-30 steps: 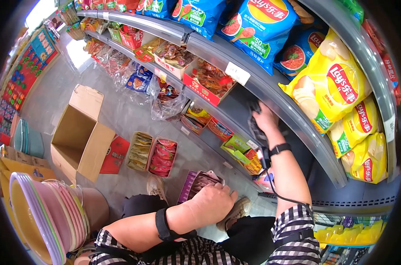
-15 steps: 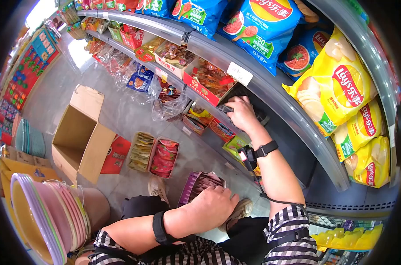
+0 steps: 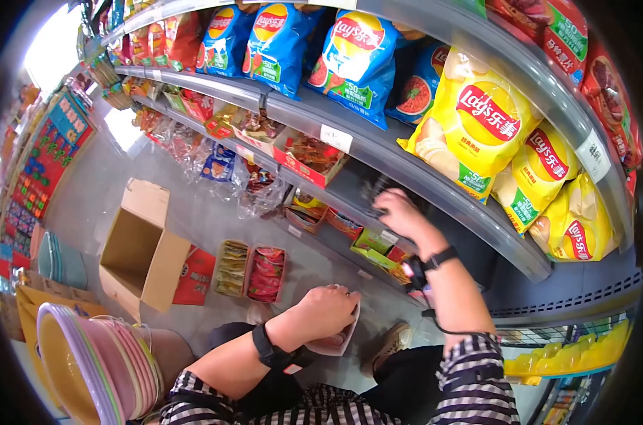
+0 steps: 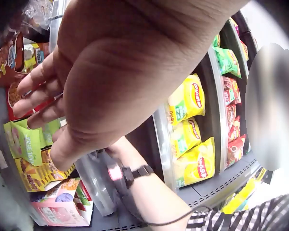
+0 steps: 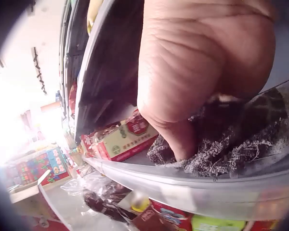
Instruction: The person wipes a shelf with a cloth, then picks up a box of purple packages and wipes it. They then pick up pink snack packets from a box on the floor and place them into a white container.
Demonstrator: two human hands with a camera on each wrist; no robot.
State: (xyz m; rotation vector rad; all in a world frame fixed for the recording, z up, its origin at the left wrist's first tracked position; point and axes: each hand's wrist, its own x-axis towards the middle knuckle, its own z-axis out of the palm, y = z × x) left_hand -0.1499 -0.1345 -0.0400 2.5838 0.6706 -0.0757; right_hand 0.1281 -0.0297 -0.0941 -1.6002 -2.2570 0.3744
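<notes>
My right hand point(image 3: 406, 216) grips a dark grey, shaggy cleaning cloth point(image 5: 221, 149) on the lower shelf point(image 3: 470, 244). In the right wrist view my thumb presses into the cloth near the shelf's clear front lip point(image 5: 183, 183); the other fingers are hidden behind the palm. A red and cream snack box point(image 5: 130, 137) stands beside the cloth on that shelf. My left hand point(image 4: 120, 82) holds nothing, its fingers loosely extended. From the head view, the left hand overlaps a small box of packets point(image 3: 339, 340) down by my feet.
Yellow chip bags point(image 3: 481, 120) and blue chip bags point(image 3: 353, 64) fill the shelf above. On the floor are an open carton point(image 3: 140, 248), two small snack boxes point(image 3: 267, 273) and stacked buckets point(image 3: 87, 361). Green and yellow packs point(image 3: 374, 244) sit on the level below the cloth.
My right hand first slid the cloth left toward the red snack box, then drew it back a little away from it. The head view has shifted; my left hand now covers more of the floor box.
</notes>
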